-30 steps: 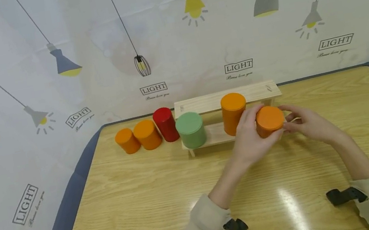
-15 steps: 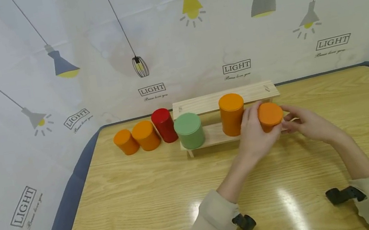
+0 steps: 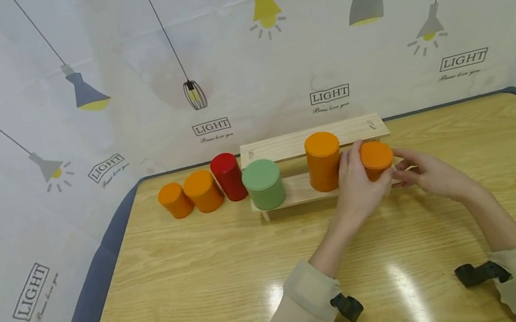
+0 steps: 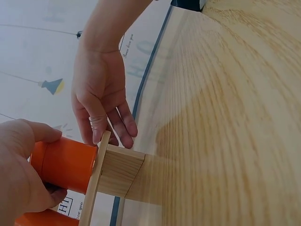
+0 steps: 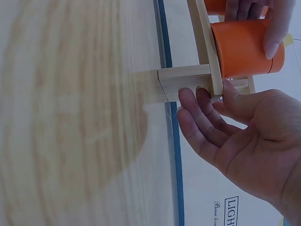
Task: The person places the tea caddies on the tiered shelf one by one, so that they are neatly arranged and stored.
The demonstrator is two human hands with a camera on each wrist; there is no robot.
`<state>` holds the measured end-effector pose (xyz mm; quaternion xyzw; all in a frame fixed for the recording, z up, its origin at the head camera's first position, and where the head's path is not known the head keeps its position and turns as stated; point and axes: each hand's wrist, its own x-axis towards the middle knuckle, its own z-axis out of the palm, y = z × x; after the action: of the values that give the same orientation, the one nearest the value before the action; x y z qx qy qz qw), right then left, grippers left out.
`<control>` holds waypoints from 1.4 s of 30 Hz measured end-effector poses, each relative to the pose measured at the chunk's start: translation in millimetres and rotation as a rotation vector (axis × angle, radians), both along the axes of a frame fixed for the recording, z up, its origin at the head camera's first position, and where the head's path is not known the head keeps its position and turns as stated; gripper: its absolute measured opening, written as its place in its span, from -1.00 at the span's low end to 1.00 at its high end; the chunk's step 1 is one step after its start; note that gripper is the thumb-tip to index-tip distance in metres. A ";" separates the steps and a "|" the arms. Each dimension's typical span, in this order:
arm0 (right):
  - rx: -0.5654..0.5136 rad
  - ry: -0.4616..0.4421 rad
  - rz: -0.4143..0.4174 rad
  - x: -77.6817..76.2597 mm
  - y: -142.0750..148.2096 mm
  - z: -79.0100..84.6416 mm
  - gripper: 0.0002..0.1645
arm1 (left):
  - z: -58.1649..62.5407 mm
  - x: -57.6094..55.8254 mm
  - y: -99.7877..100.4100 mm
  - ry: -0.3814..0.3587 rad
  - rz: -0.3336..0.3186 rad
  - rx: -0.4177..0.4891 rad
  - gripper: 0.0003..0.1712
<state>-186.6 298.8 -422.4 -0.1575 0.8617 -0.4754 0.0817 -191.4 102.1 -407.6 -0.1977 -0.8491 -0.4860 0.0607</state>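
Observation:
In the head view, my left hand [image 3: 356, 184] grips an orange canister [image 3: 377, 157] at the right end of a two-tier wooden shelf [image 3: 298, 191]. Its thumb and fingers wrap the canister's sides, hiding part of it. The left wrist view has the canister [image 4: 68, 162] upright, its base right at the lower board. My right hand [image 3: 426, 172] holds the shelf's right end, thumb at the board's edge and fingers by the end leg [image 5: 186, 77]. A taller orange canister [image 3: 324, 164] and a green canister [image 3: 264, 185] stand on the same lower board.
Left of the shelf, a red canister [image 3: 228, 177], a medium orange canister [image 3: 204, 191] and a small orange canister [image 3: 175, 200] stand in a row on the wooden table [image 3: 197, 285]. A lamp-print curtain [image 3: 238, 44] hangs behind the table's back edge.
My left hand has moved slightly right and back with the orange canister, lowering it onto the lower board beside the taller orange one. The right hand has stayed at the shelf's end.

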 end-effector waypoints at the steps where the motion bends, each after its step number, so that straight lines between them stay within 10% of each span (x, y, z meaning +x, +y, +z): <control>1: -0.001 -0.003 0.000 0.0 -0.1 -0.2 -0.31 | -0.2 -0.1 0.2 -0.002 0.007 -0.004 -0.16; 42: 0.014 -0.016 -0.005 -1.6 0.6 -2.3 -0.33 | 5.8 0.5 14.0 0.085 0.153 -0.145 -0.15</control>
<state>-188.1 299.5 -424.6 -0.1509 0.8647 -0.4708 0.0886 -191.0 116.1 -401.7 -0.1566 -0.8914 -0.4084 0.1189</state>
